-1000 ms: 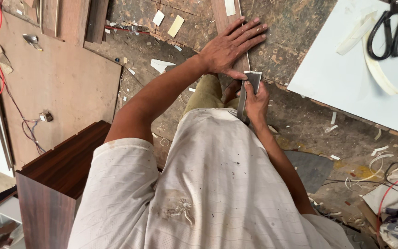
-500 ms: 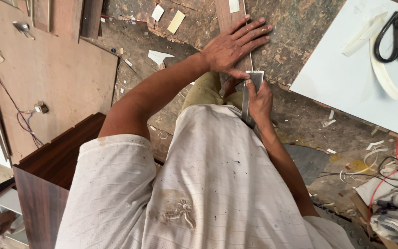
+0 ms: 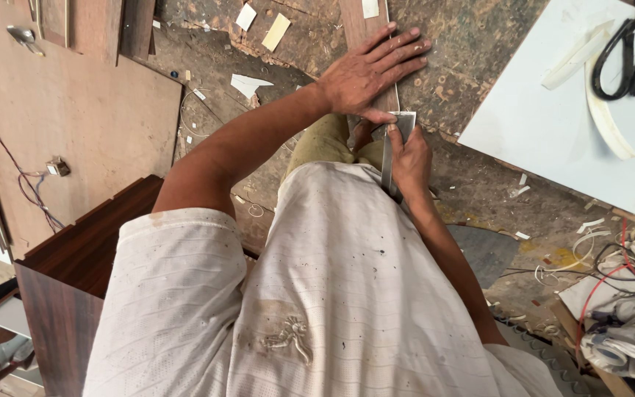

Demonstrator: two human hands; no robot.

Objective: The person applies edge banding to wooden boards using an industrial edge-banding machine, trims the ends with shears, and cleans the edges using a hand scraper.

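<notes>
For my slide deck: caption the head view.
Left hand flat on a wood strip; right hand holds a metal blade.

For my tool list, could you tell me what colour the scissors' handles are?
Black, seen in the head view: the scissors lie on the white board.

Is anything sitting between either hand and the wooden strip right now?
Nothing visible does. The left hand lies flat on the wooden strip, and the right hand holds a flat metal blade whose end meets the strip beside the left thumb.
</notes>
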